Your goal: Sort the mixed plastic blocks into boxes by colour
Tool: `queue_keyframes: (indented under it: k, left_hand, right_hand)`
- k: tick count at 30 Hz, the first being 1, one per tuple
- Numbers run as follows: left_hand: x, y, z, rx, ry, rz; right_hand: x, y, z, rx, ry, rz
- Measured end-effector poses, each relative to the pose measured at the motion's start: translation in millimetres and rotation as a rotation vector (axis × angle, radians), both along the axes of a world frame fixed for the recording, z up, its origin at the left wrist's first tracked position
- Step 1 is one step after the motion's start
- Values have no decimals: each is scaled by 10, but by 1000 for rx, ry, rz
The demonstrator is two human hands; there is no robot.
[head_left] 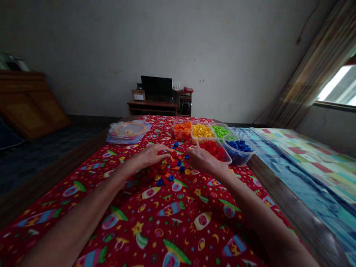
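Small plastic pieces in red, orange, blue and yellow lie in a loose pile (169, 167) on the red patterned tablecloth (178, 222). My left hand (154, 155) reaches over the pile's left side, thumb and fingers apart, with nothing visible between them. On the other side, my right hand (201, 159) is beside the pile, its fingers drawn together; whatever they hold, if anything, is hidden. Just beyond it stands a clear box of red pieces (213, 149). A blue round piece (187, 157) lies near the right fingertips.
Clear boxes with orange pieces (183, 128), yellow pieces (202, 130) and green pieces (221, 131) stand behind. A round tub (240, 159) holds blue pieces. Stacked plastic lids (129, 130) lie at the back left. A bed (311, 159) adjoins the table's right side.
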State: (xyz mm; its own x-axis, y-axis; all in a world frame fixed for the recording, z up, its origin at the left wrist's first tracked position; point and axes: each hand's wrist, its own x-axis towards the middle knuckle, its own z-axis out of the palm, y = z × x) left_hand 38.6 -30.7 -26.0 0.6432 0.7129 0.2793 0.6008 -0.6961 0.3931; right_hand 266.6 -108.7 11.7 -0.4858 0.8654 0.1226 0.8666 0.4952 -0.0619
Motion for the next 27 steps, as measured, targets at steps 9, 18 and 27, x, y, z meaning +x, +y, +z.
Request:
queue_keyframes:
  k: [9,18,27]
  left_hand:
    - [-416,-615,-546,-10,249,130]
    - [-89,-308,-652,75,-53,170]
    - [162,25,-564,-62,-583,296]
  right_hand:
    - [-309,-139,-385,-14,-96,111]
    - [-220,51,-616,99,93,198]
    - [-246,300,-20,51,-26,-37]
